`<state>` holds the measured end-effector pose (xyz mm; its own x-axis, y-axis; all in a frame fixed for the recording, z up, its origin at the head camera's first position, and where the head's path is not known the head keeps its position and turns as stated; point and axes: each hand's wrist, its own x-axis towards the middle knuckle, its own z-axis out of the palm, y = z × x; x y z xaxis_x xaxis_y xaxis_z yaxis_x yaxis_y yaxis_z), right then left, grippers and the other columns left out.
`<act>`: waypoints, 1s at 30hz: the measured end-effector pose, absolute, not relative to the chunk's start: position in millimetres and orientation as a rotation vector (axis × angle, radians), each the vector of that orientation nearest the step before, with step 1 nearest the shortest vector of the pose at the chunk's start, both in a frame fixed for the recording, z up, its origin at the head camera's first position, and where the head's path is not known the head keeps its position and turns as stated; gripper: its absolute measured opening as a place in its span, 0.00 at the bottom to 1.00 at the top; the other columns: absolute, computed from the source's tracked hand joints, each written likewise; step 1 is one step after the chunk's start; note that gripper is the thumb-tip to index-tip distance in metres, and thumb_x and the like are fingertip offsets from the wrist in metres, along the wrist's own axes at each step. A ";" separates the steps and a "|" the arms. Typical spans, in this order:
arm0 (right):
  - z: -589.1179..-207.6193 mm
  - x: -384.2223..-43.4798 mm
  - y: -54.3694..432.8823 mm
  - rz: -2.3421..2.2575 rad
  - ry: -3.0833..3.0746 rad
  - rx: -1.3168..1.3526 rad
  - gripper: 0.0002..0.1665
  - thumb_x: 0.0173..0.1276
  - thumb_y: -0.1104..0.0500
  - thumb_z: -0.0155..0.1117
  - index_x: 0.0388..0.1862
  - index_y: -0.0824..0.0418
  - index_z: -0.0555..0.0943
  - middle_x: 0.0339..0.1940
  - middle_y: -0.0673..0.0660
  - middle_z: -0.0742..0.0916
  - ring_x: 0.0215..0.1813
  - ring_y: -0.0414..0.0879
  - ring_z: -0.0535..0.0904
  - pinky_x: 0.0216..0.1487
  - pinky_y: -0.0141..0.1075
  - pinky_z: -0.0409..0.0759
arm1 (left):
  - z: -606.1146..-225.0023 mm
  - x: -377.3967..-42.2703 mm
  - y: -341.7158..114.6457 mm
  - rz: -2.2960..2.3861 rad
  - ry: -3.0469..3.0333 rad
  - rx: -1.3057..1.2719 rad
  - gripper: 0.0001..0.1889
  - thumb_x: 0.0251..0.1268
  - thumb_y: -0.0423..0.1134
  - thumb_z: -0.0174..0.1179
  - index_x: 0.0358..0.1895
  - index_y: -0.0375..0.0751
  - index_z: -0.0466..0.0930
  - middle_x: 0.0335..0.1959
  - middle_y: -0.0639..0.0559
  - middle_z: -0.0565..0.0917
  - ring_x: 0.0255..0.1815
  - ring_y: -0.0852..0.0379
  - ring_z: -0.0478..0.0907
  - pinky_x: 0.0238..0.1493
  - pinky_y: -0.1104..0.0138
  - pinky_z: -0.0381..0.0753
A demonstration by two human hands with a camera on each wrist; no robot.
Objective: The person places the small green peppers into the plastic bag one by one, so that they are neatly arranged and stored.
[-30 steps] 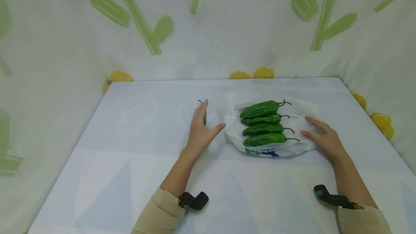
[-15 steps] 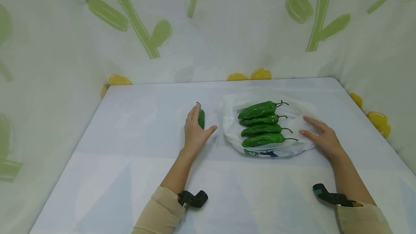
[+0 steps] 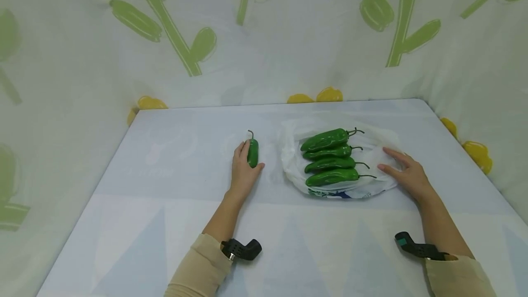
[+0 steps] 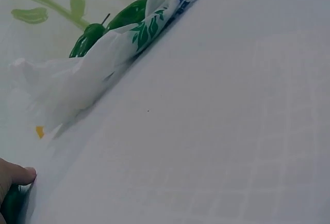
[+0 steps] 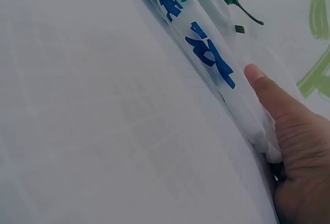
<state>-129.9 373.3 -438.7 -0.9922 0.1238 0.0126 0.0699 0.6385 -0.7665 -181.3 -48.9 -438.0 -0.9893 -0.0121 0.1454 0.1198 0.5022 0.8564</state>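
A green pepper lies on the table with its stem pointing away. My left hand is at this pepper, fingers along its left side and thumb close to its lower right. In the left wrist view, the thumb shows above part of the pepper. Several more green peppers lie side by side on a white plastic bag. My right hand rests at the bag's right edge, index finger and thumb spread apart. The right wrist view shows that thumb against the bag; the other fingers are hidden.
The pale table has a patterned cloth, with a plant-print curtain behind and at both sides. Black wrist cameras sit at the beige sleeves.
My left hand has drawn back slightly and its thumb has moved in toward the pepper, uncovering more of it. The right hand stays at the bag. The head view has shifted a little.
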 end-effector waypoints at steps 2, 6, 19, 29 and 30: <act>-438.4 -129.2 373.3 1.299 -2.788 -0.179 0.44 0.63 0.43 0.63 0.72 0.60 0.61 0.75 0.68 0.56 0.75 0.69 0.42 0.67 0.67 0.42 | -439.6 -182.6 -49.9 -1.511 -2.602 -0.101 0.40 0.56 0.31 0.66 0.72 0.37 0.56 0.71 0.37 0.57 0.70 0.37 0.57 0.66 0.46 0.63; -437.2 -128.5 372.8 1.306 -2.788 -0.187 0.44 0.63 0.42 0.63 0.72 0.60 0.61 0.75 0.67 0.56 0.75 0.68 0.41 0.67 0.67 0.42 | -442.1 -184.1 -51.7 -1.509 -2.584 -0.093 0.37 0.58 0.31 0.63 0.71 0.36 0.58 0.69 0.37 0.60 0.68 0.38 0.61 0.64 0.47 0.65; -436.5 -128.7 371.0 1.328 -2.790 -0.185 0.45 0.63 0.42 0.63 0.73 0.60 0.60 0.76 0.67 0.54 0.75 0.69 0.40 0.67 0.68 0.41 | -441.1 -182.6 -52.7 -1.458 -2.438 -0.095 0.34 0.56 0.30 0.65 0.67 0.31 0.63 0.60 0.35 0.69 0.60 0.38 0.70 0.58 0.50 0.73; -435.2 -127.5 370.9 1.314 -2.797 -0.166 0.44 0.64 0.43 0.63 0.72 0.60 0.60 0.75 0.69 0.55 0.74 0.70 0.41 0.67 0.68 0.42 | -429.7 -177.1 -45.8 -1.495 -2.341 -0.178 0.34 0.56 0.31 0.65 0.67 0.35 0.65 0.60 0.37 0.70 0.58 0.39 0.72 0.54 0.50 0.77; -434.9 -127.6 370.8 1.318 -2.801 -0.176 0.44 0.64 0.43 0.63 0.72 0.60 0.60 0.75 0.68 0.55 0.74 0.69 0.41 0.67 0.67 0.42 | -428.1 -176.4 -44.9 -1.496 -2.334 -0.190 0.34 0.56 0.31 0.65 0.67 0.35 0.65 0.60 0.37 0.70 0.58 0.40 0.72 0.53 0.50 0.77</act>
<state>-127.6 370.8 -434.9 -0.9927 0.1198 -0.0111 0.0849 0.6326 -0.7698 -176.4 -44.9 -428.1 -0.9258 -0.0798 0.3695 0.3023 0.4305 0.8505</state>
